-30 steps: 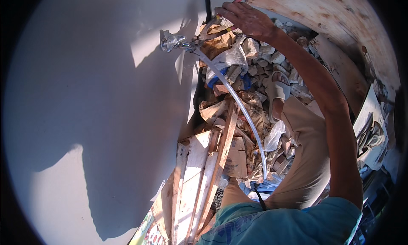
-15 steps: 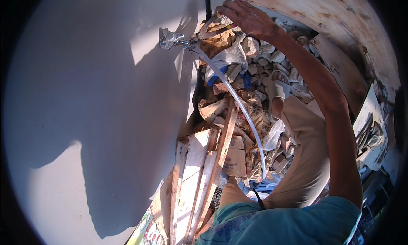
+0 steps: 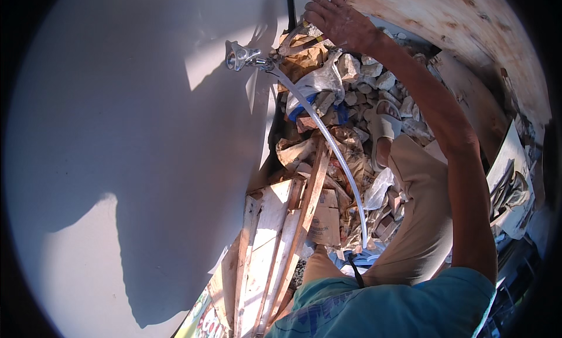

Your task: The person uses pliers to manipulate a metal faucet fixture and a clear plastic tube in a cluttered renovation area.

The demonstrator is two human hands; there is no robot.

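Observation:
My right hand [image 3: 342,24] reaches far forward, its fingers stretched and spread over the handles of a plier-like tool [image 3: 305,45]. The palm side is hidden, so I cannot tell how firmly it touches them. The tool's near end meets the fitting behind a chrome tap [image 3: 241,57] at the pale wall. A clear braided hose [image 3: 328,136] runs from that fitting, curving down towards my lap. My left hand is out of view.
Broken stones [image 3: 374,77], crumpled paper and plastic lie around my sandalled foot [image 3: 387,121]. Wooden boards [image 3: 272,232] lean by the pale wall [image 3: 152,139]. A large plywood sheet [image 3: 456,27] stands at the far right.
The fingers of my right hand have lifted and spread from the tool's handles. The tap and hose appear slightly shifted in the view.

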